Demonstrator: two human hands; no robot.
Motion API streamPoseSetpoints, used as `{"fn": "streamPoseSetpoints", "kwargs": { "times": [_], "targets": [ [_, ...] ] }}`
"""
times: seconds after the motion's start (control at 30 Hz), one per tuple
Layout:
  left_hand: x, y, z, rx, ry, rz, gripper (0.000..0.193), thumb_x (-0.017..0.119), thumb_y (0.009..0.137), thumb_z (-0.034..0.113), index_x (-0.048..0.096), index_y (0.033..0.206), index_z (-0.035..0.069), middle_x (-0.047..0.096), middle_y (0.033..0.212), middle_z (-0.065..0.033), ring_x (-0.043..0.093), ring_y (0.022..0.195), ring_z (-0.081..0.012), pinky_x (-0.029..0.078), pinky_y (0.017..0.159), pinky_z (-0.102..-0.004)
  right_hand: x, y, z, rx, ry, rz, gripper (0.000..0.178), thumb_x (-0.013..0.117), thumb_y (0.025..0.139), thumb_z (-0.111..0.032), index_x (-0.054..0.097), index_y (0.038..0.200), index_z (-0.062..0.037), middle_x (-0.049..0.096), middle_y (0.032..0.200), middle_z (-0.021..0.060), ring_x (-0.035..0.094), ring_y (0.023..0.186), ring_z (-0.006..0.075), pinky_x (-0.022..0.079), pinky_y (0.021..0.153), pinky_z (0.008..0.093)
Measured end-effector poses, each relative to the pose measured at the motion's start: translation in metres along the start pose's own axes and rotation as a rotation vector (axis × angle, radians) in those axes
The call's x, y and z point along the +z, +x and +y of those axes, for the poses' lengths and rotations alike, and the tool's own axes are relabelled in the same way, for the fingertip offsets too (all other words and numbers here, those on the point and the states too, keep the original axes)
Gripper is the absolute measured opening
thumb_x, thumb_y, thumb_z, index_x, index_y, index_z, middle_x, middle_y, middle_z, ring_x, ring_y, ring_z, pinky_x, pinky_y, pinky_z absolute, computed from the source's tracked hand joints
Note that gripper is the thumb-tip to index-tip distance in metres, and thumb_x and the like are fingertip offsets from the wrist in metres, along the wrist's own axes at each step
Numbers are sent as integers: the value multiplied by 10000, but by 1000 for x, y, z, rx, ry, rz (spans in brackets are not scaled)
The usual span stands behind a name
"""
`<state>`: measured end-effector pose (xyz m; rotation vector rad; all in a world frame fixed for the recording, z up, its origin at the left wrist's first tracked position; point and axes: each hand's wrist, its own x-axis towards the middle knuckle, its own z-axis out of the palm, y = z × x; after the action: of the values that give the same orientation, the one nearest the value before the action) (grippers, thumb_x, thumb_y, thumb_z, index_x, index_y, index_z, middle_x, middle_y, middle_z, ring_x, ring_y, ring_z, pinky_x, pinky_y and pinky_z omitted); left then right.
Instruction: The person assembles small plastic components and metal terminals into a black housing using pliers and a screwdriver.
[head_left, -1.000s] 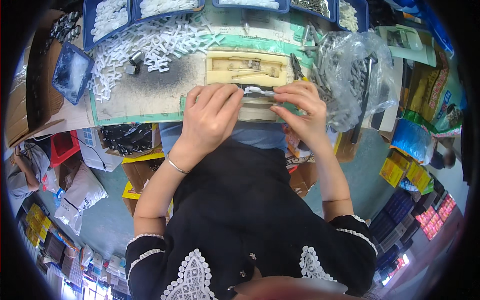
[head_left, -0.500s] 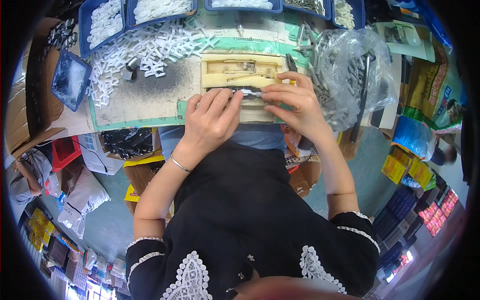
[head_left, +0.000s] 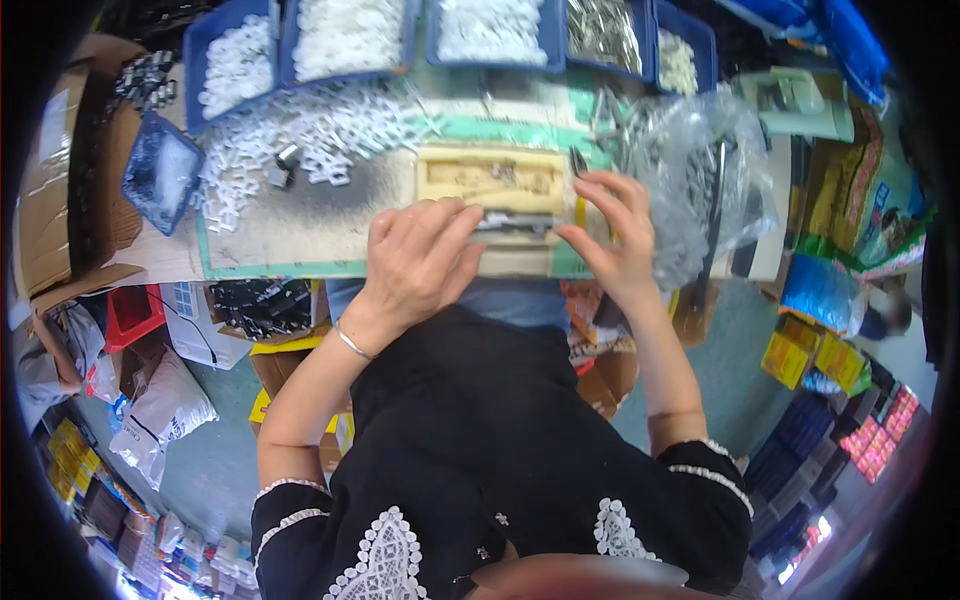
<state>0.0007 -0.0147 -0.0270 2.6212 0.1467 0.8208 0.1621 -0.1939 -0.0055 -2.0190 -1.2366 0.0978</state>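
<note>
1. On the worktop (head_left: 300, 240), a slim grey-and-white part (head_left: 520, 223) lies along the near side of the cream block (head_left: 520, 200); it appears set down, though blur hides whether anything is joined to it.
2. Much looks left to handle: white pieces (head_left: 350, 125) lie loose in a heap to the left, and a clear bag (head_left: 755, 190) of grey pieces rests to the right.
3. Left hand (head_left: 418, 260): fingers bunched narrowly over the part's left end; their grip is hidden.
4. Right hand (head_left: 624, 242): fingers spread wide, seemingly holding nothing, thumb near the part's right end.
</note>
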Motion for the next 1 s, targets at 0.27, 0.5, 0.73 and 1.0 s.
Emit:
{"fn": "streamPoseSetpoints", "kwargs": {
  "times": [0.27, 0.5, 0.73, 1.0],
  "targets": [
    [-70, 121, -188, -207, 272, 230, 207, 593, 780, 152, 597, 970, 68, 606, 965, -87, 575, 918, -291, 428, 734, -410, 6, 6, -28, -110, 507, 336, 347, 641, 802, -89, 537, 1106, 41, 509, 1102, 166, 500, 1029, 255, 389, 908, 339],
    [-61, 187, -303, -907, 517, -245, 432, 630, 764, 308, 584, 1119, 66, 573, 1161, -154, 533, 1110, -333, 440, 917, -419, 15, 13, -33, 30, 546, 279, 288, 606, 812, -42, 545, 1087, 17, 509, 1090, 146, 499, 1017, 242, 376, 921, 337],
    [-46, 199, -360, -1089, 118, -111, 594, 745, 620, 209, 557, 1115, -59, 622, 1046, -236, 622, 978, -332, 496, 852, -361, 10, 23, -29, 139, 525, 226, 256, 567, 835, -33, 531, 1085, 6, 506, 1080, 106, 496, 949, 173, 397, 866, 298],
    [-62, 196, -357, -1093, -306, 189, 516, 748, 622, 145, 535, 1060, -28, 633, 875, -131, 623, 711, -189, 508, 652, -276, 17, 51, -41, 152, 562, 90, 198, 555, 821, 22, 553, 1019, 21, 529, 1026, 90, 513, 942, 167, 400, 855, 279]
  ]
}}
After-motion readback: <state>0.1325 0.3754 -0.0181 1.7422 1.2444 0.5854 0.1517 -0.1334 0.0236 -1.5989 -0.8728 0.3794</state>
